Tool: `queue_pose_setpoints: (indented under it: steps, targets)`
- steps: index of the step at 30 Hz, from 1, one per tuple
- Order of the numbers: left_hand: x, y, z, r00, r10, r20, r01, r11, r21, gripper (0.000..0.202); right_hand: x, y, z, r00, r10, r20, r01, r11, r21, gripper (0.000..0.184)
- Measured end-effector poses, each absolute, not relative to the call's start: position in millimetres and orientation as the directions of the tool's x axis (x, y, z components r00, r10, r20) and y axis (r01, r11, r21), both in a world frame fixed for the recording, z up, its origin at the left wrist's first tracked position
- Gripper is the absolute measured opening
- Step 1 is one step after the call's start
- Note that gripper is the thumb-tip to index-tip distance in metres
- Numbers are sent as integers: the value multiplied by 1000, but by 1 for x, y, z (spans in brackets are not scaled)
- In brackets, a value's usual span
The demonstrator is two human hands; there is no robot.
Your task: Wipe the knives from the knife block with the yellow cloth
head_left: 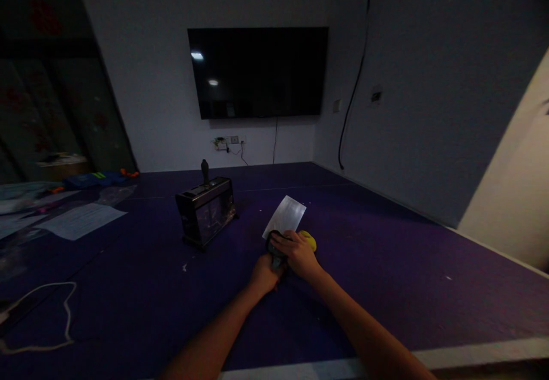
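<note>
A broad, shiny rectangular metal blade [285,215], like that of a cleaver, points away from me over the purple tabletop. My left hand [265,274] is closed around a grey and black handle [277,262] at its near end. Over the black rounded part [273,238] by the blade's base lie the bent fingers of my right hand [299,252]. A yellow rounded thing [308,241] shows just beyond that hand; its kind is unclear. To the left stands a black knife block [210,217] with clear sides, one dark knife handle [205,170] sticking up from it.
Purple tabletop [377,266] spreads around my hands, with a pale front edge [484,352]. Papers [83,221] and clear plastic lie at the left, near a white cable [67,311]. A wall screen [259,74] hangs behind, and a dark cable [352,94] runs down the wall at right.
</note>
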State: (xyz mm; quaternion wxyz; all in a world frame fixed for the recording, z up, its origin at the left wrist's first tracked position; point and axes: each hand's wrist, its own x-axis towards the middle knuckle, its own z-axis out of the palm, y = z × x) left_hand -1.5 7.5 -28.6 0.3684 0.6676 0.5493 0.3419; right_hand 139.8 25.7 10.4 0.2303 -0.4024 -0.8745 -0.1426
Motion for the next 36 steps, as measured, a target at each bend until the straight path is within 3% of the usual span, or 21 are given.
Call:
queue_pose_setpoints:
  steps: [7, 13, 15, 18, 20, 23, 26, 28, 29, 32, 36]
  targets:
    - [-4, 7, -28, 178, 984, 16, 238, -58, 970, 30, 139, 26, 14, -614, 630, 475, 728, 685, 34, 54]
    - [-8, 7, -21, -7, 997, 82, 62, -81, 995, 35, 147, 24, 19, -547, 662, 513, 778, 628, 19, 59]
    - [-13, 9, -17, -80, 990, 115, 126, -104, 987, 34, 150, 25, 19, -513, 676, 529, 807, 591, 27, 61]
    - [-24, 8, -7, -167, 963, 210, 377, -134, 916, 35, 156, 27, 16, -410, 692, 593, 860, 511, -2, 64]
    - [-29, 6, -1, -199, 938, 282, 533, -138, 835, 35, 160, 29, 15, -315, 686, 656, 876, 476, -78, 66]
    - [-31, 2, 3, -204, 920, 334, 597, -153, 787, 32, 164, 34, 13, -150, 659, 737, 833, 486, -265, 66]
    - [-30, 1, 1, -195, 907, 373, 566, -206, 798, 32, 165, 41, 10, 127, 677, 724, 587, 538, -606, 54]
    - [-30, 2, -1, -206, 888, 412, 553, -242, 797, 33, 166, 47, 8, 324, 765, 557, 245, 500, -830, 36]
    - [-31, 2, -2, -218, 876, 430, 552, -253, 795, 33, 166, 49, 7, 375, 813, 445, 66, 456, -888, 27]
    - [-33, 5, -4, -251, 846, 470, 565, -267, 781, 30, 168, 53, 6, 349, 909, 229, -278, 334, -900, 13]
    - [-35, 7, -5, -249, 819, 517, 630, -268, 728, 18, 166, 51, 11, 197, 967, 163, -374, 228, -899, 19]
